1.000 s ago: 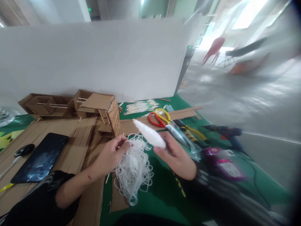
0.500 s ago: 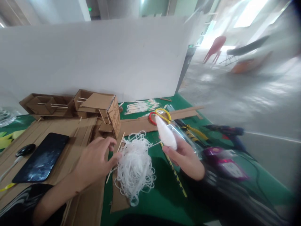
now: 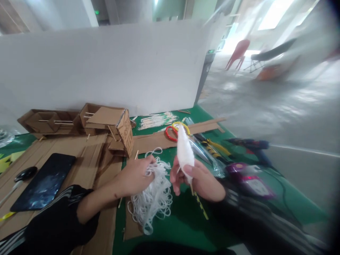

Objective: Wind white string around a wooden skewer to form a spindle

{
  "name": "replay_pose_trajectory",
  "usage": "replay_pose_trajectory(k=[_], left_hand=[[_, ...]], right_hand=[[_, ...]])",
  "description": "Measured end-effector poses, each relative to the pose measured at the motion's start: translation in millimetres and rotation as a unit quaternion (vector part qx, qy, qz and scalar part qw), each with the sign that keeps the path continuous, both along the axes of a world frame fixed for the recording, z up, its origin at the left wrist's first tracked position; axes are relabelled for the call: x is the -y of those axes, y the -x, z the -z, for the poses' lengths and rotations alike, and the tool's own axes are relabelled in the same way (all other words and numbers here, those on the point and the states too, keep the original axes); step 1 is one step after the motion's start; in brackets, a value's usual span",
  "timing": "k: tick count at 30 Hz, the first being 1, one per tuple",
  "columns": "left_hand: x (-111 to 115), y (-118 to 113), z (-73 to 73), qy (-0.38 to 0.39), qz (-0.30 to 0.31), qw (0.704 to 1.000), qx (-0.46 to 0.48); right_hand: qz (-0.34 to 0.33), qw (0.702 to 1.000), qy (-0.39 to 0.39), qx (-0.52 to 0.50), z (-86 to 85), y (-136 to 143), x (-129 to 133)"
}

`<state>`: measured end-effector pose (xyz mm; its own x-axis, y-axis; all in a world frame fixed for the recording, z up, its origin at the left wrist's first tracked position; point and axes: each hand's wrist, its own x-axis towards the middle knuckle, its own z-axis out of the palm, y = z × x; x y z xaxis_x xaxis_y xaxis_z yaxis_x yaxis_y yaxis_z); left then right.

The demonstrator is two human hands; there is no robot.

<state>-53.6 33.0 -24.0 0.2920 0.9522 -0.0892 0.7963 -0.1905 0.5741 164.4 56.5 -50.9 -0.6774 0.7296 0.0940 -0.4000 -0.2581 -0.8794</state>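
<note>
In my right hand (image 3: pixel 203 177) is a white spindle-shaped bundle of wound thread (image 3: pixel 185 147), held nearly upright with its pointed end up. A thin wooden stick (image 3: pixel 192 189) sticks out below it. My left hand (image 3: pixel 138 175) is closed on loops at the top of a loose heap of white cord (image 3: pixel 155 205); its fingertips are partly hidden in the strands. The heap lies between my hands on the green tabletop and a cardboard strip. A yellow-and-black striped stick (image 3: pixel 201 207) lies just below my right hand.
Behind stand a cardboard box construction (image 3: pixel 106 122) and scissors with red and yellow handles (image 3: pixel 172 133). A phone (image 3: pixel 44 182) and mouse (image 3: pixel 26 174) rest on cardboard at left. To the right are pliers (image 3: pixel 219 147), a drill (image 3: pixel 249 144) and a purple-and-white object (image 3: pixel 251 180).
My left hand has moved right and closed on the cord, lifting some loops. My right hand has turned the white bundle more upright, showing the stick below it.
</note>
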Motion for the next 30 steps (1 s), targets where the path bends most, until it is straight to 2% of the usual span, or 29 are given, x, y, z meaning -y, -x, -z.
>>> replay_pose_trajectory(k=[3, 5, 7, 9, 12, 14, 17, 19, 21, 22, 24, 25, 27, 30], left_hand=[[5, 14, 2.2, 0.031, -0.081, 0.986, 0.139], [9, 22, 4.9, 0.041, -0.127, 0.96, 0.246], [13, 28, 6.7, 0.058, -0.177, 0.918, 0.35], [18, 30, 6.2, 0.085, -0.218, 0.863, 0.448], [26, 31, 2.1, 0.103, -0.251, 0.796, 0.541], [30, 33, 0.0, 0.087, -0.254, 0.782, 0.563], [36, 40, 0.5, 0.077, -0.246, 0.789, 0.558], [40, 45, 1.4, 0.092, -0.218, 0.81, 0.537], [45, 50, 0.1, 0.101, -0.168, 0.86, 0.471], [47, 51, -1.9, 0.095, -0.147, 0.896, 0.408], [51, 51, -7.8, 0.056, -0.141, 0.966, 0.212], [53, 50, -11.1, 0.033, -0.139, 0.984, 0.107], [53, 46, -16.2, 0.0, -0.106, 0.992, -0.061], [50, 39, -16.8, -0.071, -0.032, 0.98, -0.184]], right_hand=[[0.027, 1.0, 0.0, -0.007, 2.8, 0, -1], [0.047, 0.999, -0.001, -0.009, 2.6, -2, -1], [0.058, 0.998, -0.005, -0.011, 1.4, -5, -2], [0.065, 0.998, -0.007, -0.011, -0.3, -8, -2], [0.075, 0.997, -0.004, -0.013, -3.1, -11, -3], [0.081, 0.997, -0.002, -0.015, -5.4, -12, -3], [0.1, 0.995, 0.005, -0.021, -9.8, -15, -3], [0.115, 0.993, 0.012, -0.024, -13.4, -17, -4], [0.128, 0.991, 0.013, -0.023, -16.9, -19, -5], [0.133, 0.991, 0.01, -0.021, -18.5, -19, -5], [0.143, 0.99, -0.001, -0.016, -21.3, -21, -6], [0.149, 0.989, -0.008, -0.013, -22.6, -21, -6], [0.161, 0.987, -0.023, -0.006, -25.2, -22, -5], [0.165, 0.985, -0.044, 0.0, -29.4, -20, -2]])
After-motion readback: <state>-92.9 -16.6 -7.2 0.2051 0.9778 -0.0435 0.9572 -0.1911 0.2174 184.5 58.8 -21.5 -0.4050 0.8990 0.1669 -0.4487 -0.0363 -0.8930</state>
